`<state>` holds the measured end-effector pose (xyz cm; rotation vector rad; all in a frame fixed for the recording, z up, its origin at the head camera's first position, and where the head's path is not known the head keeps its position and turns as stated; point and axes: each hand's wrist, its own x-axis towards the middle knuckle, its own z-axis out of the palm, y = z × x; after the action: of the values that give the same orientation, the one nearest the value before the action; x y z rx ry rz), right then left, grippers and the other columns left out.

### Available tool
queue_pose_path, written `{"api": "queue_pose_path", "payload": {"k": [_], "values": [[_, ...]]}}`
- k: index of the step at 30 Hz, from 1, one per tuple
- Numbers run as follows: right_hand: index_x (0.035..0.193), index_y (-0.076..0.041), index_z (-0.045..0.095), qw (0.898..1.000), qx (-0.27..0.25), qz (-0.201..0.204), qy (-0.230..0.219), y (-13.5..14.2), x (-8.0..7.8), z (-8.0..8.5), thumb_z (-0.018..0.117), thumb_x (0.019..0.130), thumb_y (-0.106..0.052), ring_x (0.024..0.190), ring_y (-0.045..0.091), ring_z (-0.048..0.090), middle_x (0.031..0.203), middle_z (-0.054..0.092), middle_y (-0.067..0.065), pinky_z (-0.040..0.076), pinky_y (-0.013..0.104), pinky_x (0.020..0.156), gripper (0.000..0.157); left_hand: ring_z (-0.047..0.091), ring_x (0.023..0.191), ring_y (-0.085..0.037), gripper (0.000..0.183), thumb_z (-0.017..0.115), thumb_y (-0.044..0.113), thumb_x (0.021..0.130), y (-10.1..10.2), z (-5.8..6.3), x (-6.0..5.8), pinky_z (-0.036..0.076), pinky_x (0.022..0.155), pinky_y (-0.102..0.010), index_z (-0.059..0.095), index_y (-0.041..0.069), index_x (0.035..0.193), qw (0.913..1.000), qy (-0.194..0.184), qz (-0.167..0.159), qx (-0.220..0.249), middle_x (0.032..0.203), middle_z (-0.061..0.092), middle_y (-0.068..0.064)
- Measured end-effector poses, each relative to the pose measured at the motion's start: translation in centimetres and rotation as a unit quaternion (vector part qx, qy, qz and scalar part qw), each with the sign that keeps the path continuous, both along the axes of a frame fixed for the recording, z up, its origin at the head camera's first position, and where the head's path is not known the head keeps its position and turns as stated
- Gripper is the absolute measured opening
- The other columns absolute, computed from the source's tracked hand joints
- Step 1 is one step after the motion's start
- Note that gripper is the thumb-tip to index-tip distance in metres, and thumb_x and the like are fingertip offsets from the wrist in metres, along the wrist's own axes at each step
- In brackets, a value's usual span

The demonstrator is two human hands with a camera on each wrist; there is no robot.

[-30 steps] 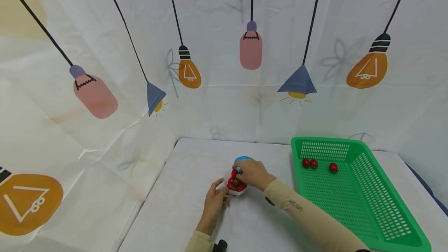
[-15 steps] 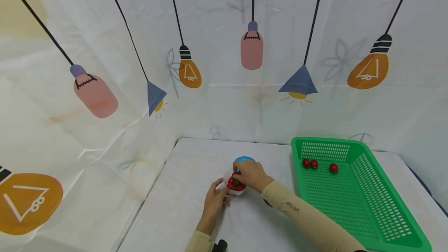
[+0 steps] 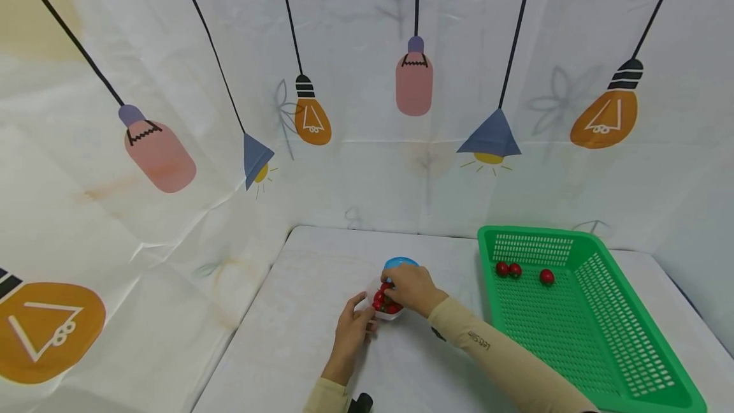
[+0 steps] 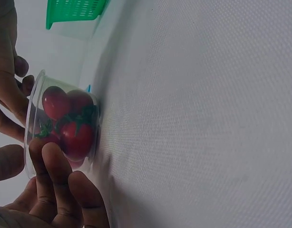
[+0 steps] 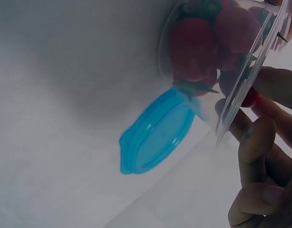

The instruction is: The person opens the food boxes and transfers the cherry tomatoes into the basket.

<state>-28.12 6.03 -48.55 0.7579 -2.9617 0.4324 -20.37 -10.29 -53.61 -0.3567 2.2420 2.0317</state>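
A clear plastic tub (image 4: 34,123) full of cherry tomatoes (image 4: 77,140) stands on the white table in front of me. My left hand (image 3: 350,336) steadies it from the near left, thumb at the rim and fingertips against the outer wall. From the right, my right hand (image 3: 414,287) reaches over the rim with its fingers down inside. In the right wrist view, its thumb and fingers pinch a red tomato (image 5: 251,98) at the tub's mouth. A blue plastic lid (image 5: 155,135) lies just behind the tub, partly covered by the right hand in the head view.
A large green plastic basket (image 3: 550,343) stands on the right of the table (image 3: 298,311), with 3 tomatoes (image 3: 546,277) near its far end. White sheeting (image 3: 367,190) printed with lamps hangs behind the table and on the left.
The right hand has dipped slightly lower into the tub, and a tomato that showed at its fingertips is now more hidden. The left hand and the tub stay in place.
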Motion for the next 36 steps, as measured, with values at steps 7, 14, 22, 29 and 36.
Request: {"api": "queue_pose_path", "payload": {"k": [7,14,22,29,36], "values": [[0.102,-0.020,0.076,1.000,-0.013,0.000,-0.010,0.2,0.0,-0.1,0.081,0.087,-0.029,0.092,0.021,0.068,0.096,0.074,-0.003,0.057,0.052,0.074,0.018,0.065,0.075,-0.018,0.052,0.060,0.021,0.098,0.1,-0.1,-0.2,0.049,0.065,-0.032,0.048,0.005,0.146,1.0000,-0.002,0.004,-0.007,0.090,0.070,-0.005],[0.101,-0.020,0.075,1.000,-0.027,0.007,0.012,0.7,0.1,-0.1,0.081,0.086,-0.028,0.087,0.020,0.068,0.094,0.075,-0.002,0.058,0.049,0.071,0.018,0.066,0.077,-0.020,0.050,0.060,0.021,0.099,0.1,-0.1,-0.2,0.049,0.066,-0.033,0.049,0.006,0.146,0.9999,0.000,0.003,-0.010,0.092,0.070,-0.005],[0.102,-0.020,0.075,0.997,-0.079,0.014,-0.014,1.9,-0.1,0.6,0.079,0.088,-0.028,0.082,0.017,0.069,0.090,0.075,-0.004,0.056,0.039,0.063,0.016,0.066,0.078,-0.021,0.049,0.060,0.021,0.100,0.1,0.1,-0.3,0.049,0.067,-0.032,0.049,0.007,0.145,0.9999,0.002,0.004,-0.009,0.093,0.069,-0.006],[0.105,-0.023,0.073,0.992,-0.118,-0.020,-0.031,3.8,-0.4,1.4,0.079,0.088,-0.032,0.079,0.015,0.068,0.091,0.075,-0.006,0.052,0.032,0.059,0.020,0.065,0.079,-0.020,0.050,0.058,0.022,0.101,0.1,0.1,-0.1,0.050,0.069,-0.033,0.047,0.008,0.147,0.9999,-0.003,-0.001,-0.013,0.095,0.068,-0.005],[0.114,-0.024,0.071,0.988,-0.149,-0.037,0.013,5.9,-0.5,2.1,0.077,0.090,-0.033,0.068,0.011,0.059,0.099,0.076,-0.004,0.047,0.028,0.054,0.026,0.065,0.079,-0.020,0.049,0.058,0.021,0.101,0.1,0.0,-0.1,0.050,0.069,-0.032,0.047,0.007,0.148,0.9998,-0.002,0.000,-0.018,0.095,0.068,-0.006]]}}
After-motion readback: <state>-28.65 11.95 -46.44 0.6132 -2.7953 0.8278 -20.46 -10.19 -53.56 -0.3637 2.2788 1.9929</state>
